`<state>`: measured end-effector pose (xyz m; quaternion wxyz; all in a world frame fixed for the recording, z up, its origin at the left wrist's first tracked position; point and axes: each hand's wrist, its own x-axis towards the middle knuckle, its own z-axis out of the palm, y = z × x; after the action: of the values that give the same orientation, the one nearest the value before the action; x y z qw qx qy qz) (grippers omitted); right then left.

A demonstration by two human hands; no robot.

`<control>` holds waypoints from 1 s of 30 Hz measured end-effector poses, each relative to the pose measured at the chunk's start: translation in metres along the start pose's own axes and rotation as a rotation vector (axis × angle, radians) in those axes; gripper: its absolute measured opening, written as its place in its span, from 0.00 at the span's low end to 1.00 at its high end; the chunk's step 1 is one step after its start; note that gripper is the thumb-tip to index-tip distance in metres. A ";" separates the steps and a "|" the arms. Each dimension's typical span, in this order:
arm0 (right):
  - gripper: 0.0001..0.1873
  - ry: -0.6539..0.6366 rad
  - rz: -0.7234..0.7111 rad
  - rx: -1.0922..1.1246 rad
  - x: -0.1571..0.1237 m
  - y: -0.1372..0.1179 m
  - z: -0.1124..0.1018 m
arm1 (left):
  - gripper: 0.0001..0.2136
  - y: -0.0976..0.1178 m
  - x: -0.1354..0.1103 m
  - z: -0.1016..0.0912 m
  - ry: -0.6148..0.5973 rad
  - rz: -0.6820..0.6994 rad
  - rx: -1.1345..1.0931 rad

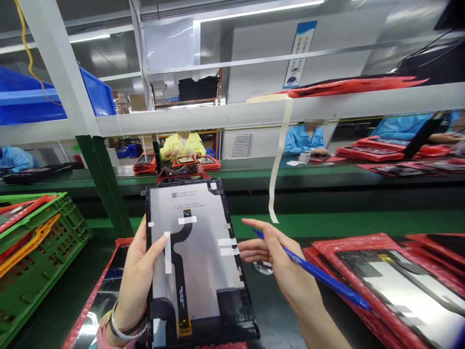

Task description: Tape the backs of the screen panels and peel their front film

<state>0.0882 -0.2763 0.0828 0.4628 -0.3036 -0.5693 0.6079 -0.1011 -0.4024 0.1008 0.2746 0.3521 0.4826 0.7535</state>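
Note:
My left hand (pixel 136 278) grips the left edge of a tablet screen panel (pixel 198 257), held upright with its silvery back facing me; my thumb lies across the metal. A black flex cable and several white tape strips run down the panel's back. My right hand (pixel 281 264) sits just right of the panel, fingers curled around a blue pen (pixel 319 276) whose tip points toward the panel's right edge, where two tape strips sit.
Red bubble-wrap sleeves with more panels (pixel 392 276) are stacked at the right. A green plastic crate (pixel 43 242) stands at the left. Beyond a green conveyor (pixel 327 182), people in yellow (pixel 182 145) and blue coats (pixel 303 140) work. A tape strip (pixel 278 160) hangs from the white rack.

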 end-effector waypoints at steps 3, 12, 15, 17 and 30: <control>0.26 -0.125 0.044 0.016 -0.005 -0.002 0.000 | 0.24 0.000 0.001 -0.001 0.021 -0.029 -0.052; 0.19 -0.228 0.054 -0.086 -0.021 -0.001 0.005 | 0.22 0.000 0.005 -0.004 0.029 -0.029 -0.063; 0.18 -0.248 0.065 -0.114 -0.018 -0.002 0.008 | 0.23 -0.003 0.006 -0.005 0.025 -0.040 -0.058; 0.17 -0.271 0.063 -0.119 -0.016 -0.003 0.009 | 0.23 -0.004 0.007 -0.006 0.026 -0.035 -0.042; 0.16 -0.237 0.024 -0.079 -0.017 0.004 0.003 | 0.20 -0.011 0.014 -0.008 0.040 0.020 0.063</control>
<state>0.0911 -0.2927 0.0763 0.3728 -0.2542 -0.6399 0.6221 -0.1152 -0.3924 0.0923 0.2461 0.3502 0.5081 0.7474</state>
